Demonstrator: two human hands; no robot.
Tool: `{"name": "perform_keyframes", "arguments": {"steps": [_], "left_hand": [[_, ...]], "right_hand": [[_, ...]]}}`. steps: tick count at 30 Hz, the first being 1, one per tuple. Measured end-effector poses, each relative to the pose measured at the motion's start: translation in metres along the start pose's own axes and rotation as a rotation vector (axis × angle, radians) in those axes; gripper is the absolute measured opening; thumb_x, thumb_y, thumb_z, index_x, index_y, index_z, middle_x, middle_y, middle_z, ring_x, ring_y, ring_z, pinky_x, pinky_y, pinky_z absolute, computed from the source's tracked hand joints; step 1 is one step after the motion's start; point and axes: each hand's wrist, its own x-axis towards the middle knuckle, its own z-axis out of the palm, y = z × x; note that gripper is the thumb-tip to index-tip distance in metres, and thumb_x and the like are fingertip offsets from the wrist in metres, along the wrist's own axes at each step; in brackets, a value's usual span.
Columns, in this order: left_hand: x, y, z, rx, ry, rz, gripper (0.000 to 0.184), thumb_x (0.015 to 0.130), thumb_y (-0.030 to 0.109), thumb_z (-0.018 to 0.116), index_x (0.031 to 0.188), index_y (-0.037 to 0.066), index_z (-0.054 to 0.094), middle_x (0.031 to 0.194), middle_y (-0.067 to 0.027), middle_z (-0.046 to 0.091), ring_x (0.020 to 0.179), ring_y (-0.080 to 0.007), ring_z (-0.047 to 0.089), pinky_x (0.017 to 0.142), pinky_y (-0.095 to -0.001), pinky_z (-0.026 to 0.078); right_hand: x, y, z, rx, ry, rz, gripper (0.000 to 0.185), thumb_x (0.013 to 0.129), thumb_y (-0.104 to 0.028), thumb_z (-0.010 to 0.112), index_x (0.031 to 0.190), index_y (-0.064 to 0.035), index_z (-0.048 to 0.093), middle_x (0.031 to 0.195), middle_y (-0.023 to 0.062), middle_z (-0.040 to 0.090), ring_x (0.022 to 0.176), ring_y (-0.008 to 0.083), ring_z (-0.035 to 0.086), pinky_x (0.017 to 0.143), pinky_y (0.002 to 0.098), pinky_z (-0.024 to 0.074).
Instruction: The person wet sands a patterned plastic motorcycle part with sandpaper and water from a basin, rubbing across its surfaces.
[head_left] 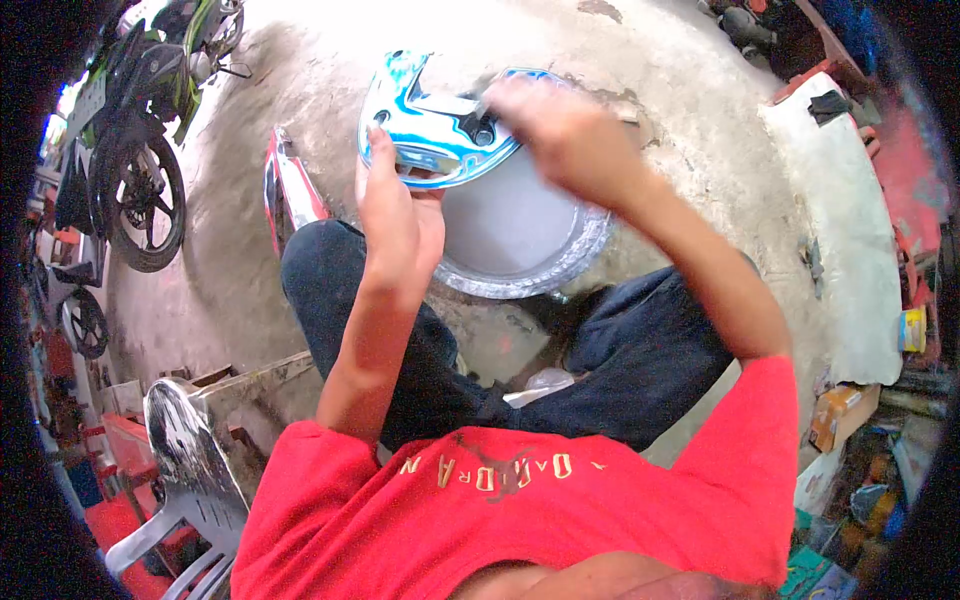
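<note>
A shiny blue and white curved panel [425, 130] with round holes is held above a round basin [510, 235] of greyish liquid. My left hand [400, 205] supports the panel's lower left edge, with the thumb up against its face. My right hand [550, 125] is at the panel's right side, its fingers closed and blurred by motion. Whatever lies under those fingers is too smeared to make out. The basin stands on the floor between my bent legs.
A red and white panel [290, 185] lies on the floor at the left. Motorcycles [145, 195] stand farther left. A worn plastic chair [195, 460] is at the lower left, a cardboard box [840, 415] at the right, and a pale sheet [835, 230] above it.
</note>
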Motion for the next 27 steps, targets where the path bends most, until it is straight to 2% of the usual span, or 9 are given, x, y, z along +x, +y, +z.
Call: {"name": "perform_keyframes", "arguments": {"steps": [4, 7, 10, 11, 14, 17, 20, 22, 27], "left_hand": [[0.010, -0.006, -0.017, -0.038, -0.074, -0.069, 0.038, 0.107, 0.032, 0.047, 0.137, 0.008, 0.048, 0.125, -0.0094, 0.061, 0.112, -0.0217, 0.062, 0.094, -0.0436, 0.052], [-0.004, -0.001, 0.004, -0.003, -0.020, 0.023, 0.038, 0.107, 0.033, 0.047, 0.136, 0.007, 0.048, 0.125, -0.0090, 0.061, 0.111, -0.0211, 0.062, 0.093, -0.0438, 0.053], [-0.002, -0.002, 0.002, -0.026, -0.026, -0.004, 0.038, 0.107, 0.033, 0.047, 0.135, 0.007, 0.048, 0.126, -0.0088, 0.060, 0.111, -0.0205, 0.062, 0.091, -0.0427, 0.054], [-0.001, -0.001, 0.003, -0.021, -0.038, -0.016, 0.038, 0.107, 0.033, 0.046, 0.134, 0.006, 0.049, 0.126, -0.0092, 0.060, 0.114, -0.0212, 0.061, 0.094, -0.0426, 0.052], [-0.007, 0.003, 0.003, 0.036, -0.042, -0.027, 0.039, 0.107, 0.034, 0.045, 0.133, 0.005, 0.050, 0.128, -0.0100, 0.059, 0.118, -0.0223, 0.059, 0.101, -0.0425, 0.049], [-0.014, 0.002, 0.014, 0.119, -0.051, 0.049, 0.044, 0.106, 0.038, 0.047, 0.136, 0.006, 0.048, 0.127, -0.0089, 0.060, 0.117, -0.0216, 0.059, 0.099, -0.0423, 0.050], [-0.016, -0.002, 0.016, 0.122, -0.024, 0.019, 0.045, 0.106, 0.039, 0.047, 0.136, 0.006, 0.047, 0.127, -0.0086, 0.060, 0.118, -0.0215, 0.059, 0.100, -0.0422, 0.049], [-0.011, -0.007, 0.011, 0.131, -0.062, 0.028, 0.045, 0.106, 0.045, 0.044, 0.135, 0.010, 0.046, 0.119, -0.0057, 0.063, 0.105, -0.0171, 0.065, 0.084, -0.0361, 0.057], [-0.019, -0.005, 0.015, 0.158, -0.055, 0.007, 0.043, 0.107, 0.041, 0.044, 0.135, 0.008, 0.048, 0.123, -0.0065, 0.062, 0.109, -0.0198, 0.062, 0.094, -0.0397, 0.051]], "right_hand": [[-0.004, -0.019, 0.006, 0.211, 0.075, -0.421, 0.040, 0.085, -0.005, 0.059, 0.124, -0.0011, 0.063, 0.126, 0.0178, 0.066, 0.117, 0.0324, 0.064, 0.101, 0.0410, 0.0503], [0.012, 0.024, -0.001, 0.057, 0.068, 0.010, 0.039, 0.086, -0.003, 0.059, 0.125, -0.0034, 0.062, 0.123, 0.0182, 0.067, 0.115, 0.0337, 0.064, 0.099, 0.0411, 0.0514], [0.003, 0.014, 0.003, 0.009, 0.023, 0.058, 0.039, 0.087, -0.003, 0.060, 0.126, -0.0037, 0.062, 0.124, 0.0179, 0.067, 0.116, 0.0335, 0.064, 0.099, 0.0417, 0.0511], [0.000, -0.004, 0.012, 0.047, 0.164, -0.161, 0.030, 0.087, -0.012, 0.057, 0.116, -0.0065, 0.064, 0.117, 0.0168, 0.069, 0.103, 0.0315, 0.069, 0.088, 0.0424, 0.0557], [-0.002, -0.029, 0.020, 0.105, 0.244, -0.413, 0.030, 0.089, -0.014, 0.055, 0.116, -0.0058, 0.064, 0.116, 0.0176, 0.069, 0.101, 0.0325, 0.069, 0.088, 0.0417, 0.0558], [0.010, 0.008, 0.009, 0.055, 0.043, 0.022, 0.036, 0.086, -0.005, 0.062, 0.122, -0.0006, 0.062, 0.124, 0.0206, 0.065, 0.114, 0.0323, 0.064, 0.097, 0.0421, 0.0514], [-0.001, -0.013, 0.020, 0.075, 0.079, -0.071, 0.042, 0.087, -0.004, 0.061, 0.128, -0.0016, 0.060, 0.125, 0.0195, 0.065, 0.116, 0.0331, 0.064, 0.101, 0.0434, 0.0494], [-0.004, -0.038, 0.021, 0.094, 0.162, -0.228, 0.043, 0.088, -0.006, 0.060, 0.130, -0.0046, 0.060, 0.125, 0.0190, 0.066, 0.115, 0.0328, 0.065, 0.100, 0.0436, 0.0503], [0.011, -0.007, 0.006, 0.119, -0.104, 0.143, 0.029, 0.093, -0.010, 0.058, 0.121, -0.0024, 0.064, 0.119, 0.0180, 0.068, 0.110, 0.0361, 0.065, 0.095, 0.0417, 0.0522]]}}
